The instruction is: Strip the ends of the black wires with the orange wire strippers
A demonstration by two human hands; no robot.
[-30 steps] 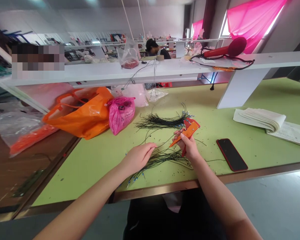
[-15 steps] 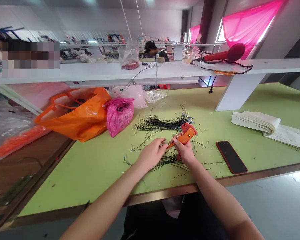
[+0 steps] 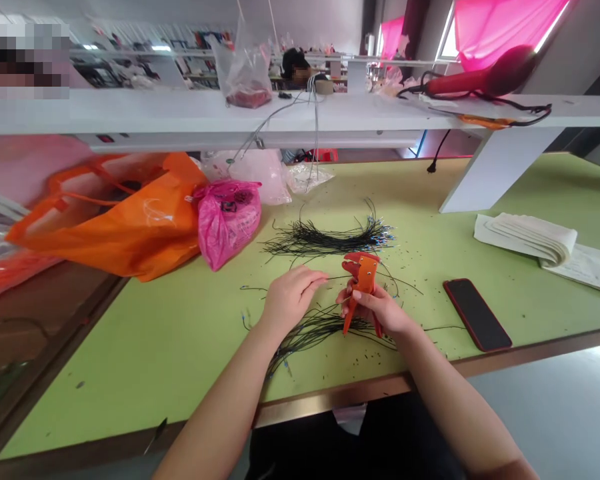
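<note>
My right hand point(image 3: 373, 305) is wrapped round the handles of an orange-red wire stripper point(image 3: 366, 272), its jaws turned to the left. Thumb and fingers of my left hand point(image 3: 295, 293) are pinched on a thin black wire point(image 3: 336, 277), which runs from the fingertips toward the stripper's jaws. Whether the wire's end is inside the jaws I cannot tell. Below both hands lies a loose bundle of black wires point(image 3: 313, 331), partly covered by my left forearm. Behind the stripper a second pile of black wires point(image 3: 325, 237) has blue and white ends on its right side.
A phone point(image 3: 477, 313) and folded papers point(image 3: 527, 239) lie to the right. Pink point(image 3: 230, 220) and orange bags point(image 3: 150, 227) stand at the left. Across the back runs a white shelf point(image 3: 180, 113) holding a red hair dryer point(image 3: 480, 79). Wire scraps litter the green table point(image 3: 180, 347).
The wire stripper has turned from slanting to nearly upright in my right hand. My left hand has moved a little left, with wire now visible between it and the stripper. The view has shifted.
</note>
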